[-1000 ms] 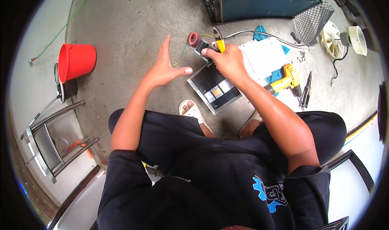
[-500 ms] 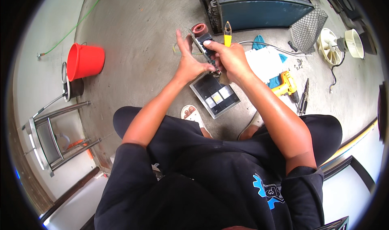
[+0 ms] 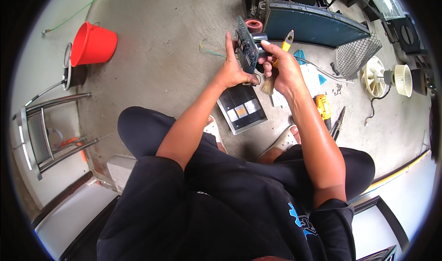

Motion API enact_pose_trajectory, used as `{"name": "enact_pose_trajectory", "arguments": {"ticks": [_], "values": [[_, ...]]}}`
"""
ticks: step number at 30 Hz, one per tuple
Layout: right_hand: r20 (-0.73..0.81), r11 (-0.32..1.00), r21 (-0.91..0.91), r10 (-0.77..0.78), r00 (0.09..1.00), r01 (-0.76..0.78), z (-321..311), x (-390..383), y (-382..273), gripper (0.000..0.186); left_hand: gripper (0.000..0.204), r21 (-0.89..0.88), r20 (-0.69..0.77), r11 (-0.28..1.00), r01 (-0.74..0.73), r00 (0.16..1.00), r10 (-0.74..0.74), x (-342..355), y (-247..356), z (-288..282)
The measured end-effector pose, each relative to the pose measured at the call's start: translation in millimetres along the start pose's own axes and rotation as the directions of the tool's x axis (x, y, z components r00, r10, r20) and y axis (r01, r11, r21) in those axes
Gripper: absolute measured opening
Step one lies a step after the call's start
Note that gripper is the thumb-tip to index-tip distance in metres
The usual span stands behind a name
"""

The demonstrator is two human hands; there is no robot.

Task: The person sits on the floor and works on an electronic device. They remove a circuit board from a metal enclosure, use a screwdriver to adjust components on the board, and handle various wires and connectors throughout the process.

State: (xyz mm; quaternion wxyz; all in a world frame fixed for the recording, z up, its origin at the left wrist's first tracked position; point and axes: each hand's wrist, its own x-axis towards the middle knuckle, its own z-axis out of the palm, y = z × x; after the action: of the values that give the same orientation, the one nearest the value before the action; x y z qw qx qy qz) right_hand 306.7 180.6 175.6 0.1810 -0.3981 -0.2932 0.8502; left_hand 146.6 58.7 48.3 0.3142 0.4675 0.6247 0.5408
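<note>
A green circuit board (image 3: 247,47) is held up on edge in front of me, with black cylindrical parts (image 3: 260,38) on its right face and a red wire coil (image 3: 253,25) at its far end. My left hand (image 3: 231,71) supports it, thumb at the near edge and a finger stretched up along the left side. My right hand (image 3: 286,70) grips a paintbrush (image 3: 287,43) with a yellow handle, its bristles pointing down toward me. The same hand's thumb and fingers touch the black parts. Below the board, an open shallow tray-like case (image 3: 245,123) lies on the floor.
Beyond my hands stands a dark finned unit (image 3: 313,24). To the right lie a yellow power drill (image 3: 323,107), pliers (image 3: 339,123), loose screws (image 3: 338,90), wire mesh (image 3: 357,56) and white fan wheels (image 3: 374,72). A red bucket (image 3: 94,45) and metal-framed chair (image 3: 43,132) are left.
The board has turned, so its left face now shows broadly. The brush has tilted, bringing its bristles into clear sight beside the board. My view has shifted slightly.
</note>
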Motion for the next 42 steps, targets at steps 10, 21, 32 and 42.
{"name": "enact_pose_trajectory", "arguments": {"ticks": [10,21,32,42], "values": [[-0.064,0.997,0.047,0.065,0.996,-0.062,-37,13,-10,0.024,0.190,0.044,0.100,0.999,-0.020,0.995,0.016,29,9,12],[0.003,0.998,-0.039,0.054,0.999,-0.054,-19,19,-9,0.031,0.185,-0.155,0.117,0.986,0.066,0.992,-0.048,26,0,-2],[0.043,0.993,-0.093,0.081,0.996,-0.077,-13,26,-7,0.029,0.190,-0.148,0.044,0.987,0.059,0.998,-0.053,19,-3,-9],[0.111,0.992,-0.116,0.058,0.992,-0.045,21,24,5,0.031,0.159,-0.598,0.014,0.784,0.163,0.981,-0.193,6,-7,-28]]}}
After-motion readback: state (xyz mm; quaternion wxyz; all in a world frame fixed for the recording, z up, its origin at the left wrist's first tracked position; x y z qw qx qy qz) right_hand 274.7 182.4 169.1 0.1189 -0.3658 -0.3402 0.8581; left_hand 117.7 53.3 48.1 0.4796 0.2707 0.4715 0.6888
